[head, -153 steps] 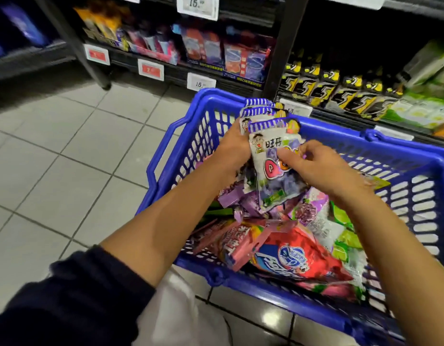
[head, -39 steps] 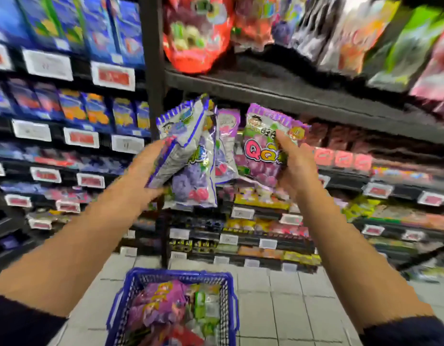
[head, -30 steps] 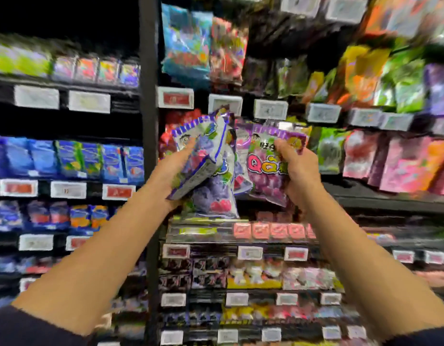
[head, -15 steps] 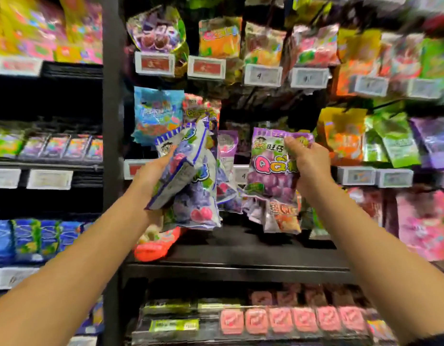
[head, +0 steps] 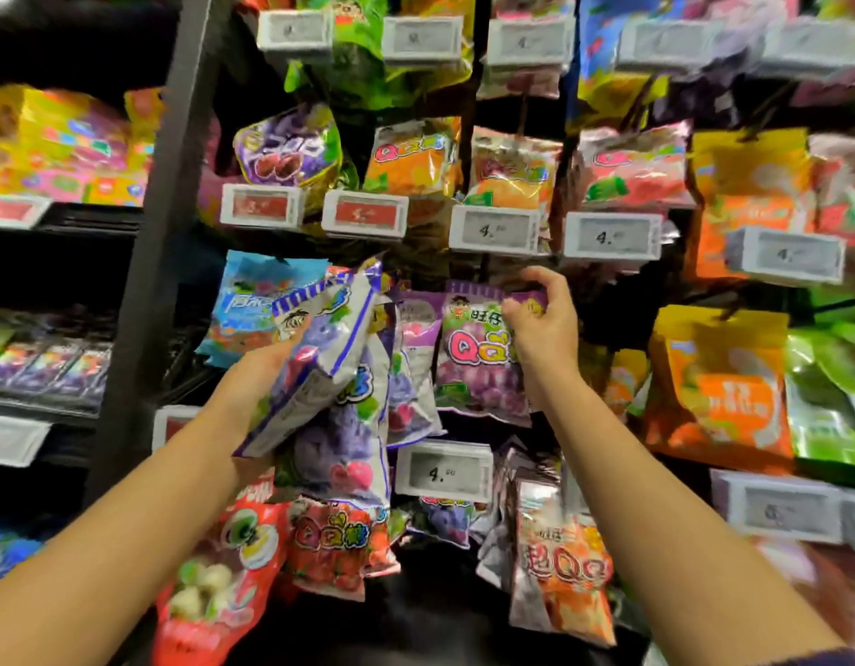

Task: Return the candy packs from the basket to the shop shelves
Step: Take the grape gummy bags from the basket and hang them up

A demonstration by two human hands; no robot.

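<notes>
My left hand (head: 262,372) grips a bunch of white and purple candy packs (head: 339,391), held up in front of the hanging display. My right hand (head: 540,324) pinches the top edge of a single purple grape candy pack (head: 478,358) and holds it up against the pegs, just under the price tags. Other purple packs (head: 415,338) hang between the two. The basket is out of view.
Rows of hanging candy bags fill the display: orange bags (head: 415,161) above, an orange bag (head: 723,386) to the right, a red bag (head: 214,569) low on the left. Price tags (head: 497,230) jut out on each peg row. A dark upright post (head: 161,223) stands left.
The view has risen and closed in on the peg display. My right hand has lifted the purple grape pack higher, up to the pegs. My left hand still holds its bunch.
</notes>
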